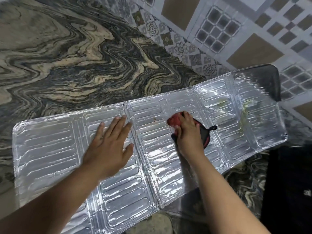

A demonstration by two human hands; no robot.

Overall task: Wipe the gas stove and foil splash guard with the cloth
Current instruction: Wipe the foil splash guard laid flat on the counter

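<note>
The silver foil splash guard (50, 146) lies unfolded flat on the marbled countertop, spanning most of the width. My left hand (111, 146) presses flat on its middle panels, fingers spread. My right hand (189, 134) is closed on a red cloth (174, 119) with black trim and a black loop, pushed against the foil just right of centre. A small brown stain (154, 119) sits on the foil left of the cloth. Greenish smears (244, 107) mark the right panels. The gas stove shows only as a black surface (287, 183) at the lower right.
The swirled grey and beige countertop (67, 56) fills the upper left. A patterned tiled wall (236, 31) rises at the upper right. A dark rounded object (270, 81) lies under the guard's far right end.
</note>
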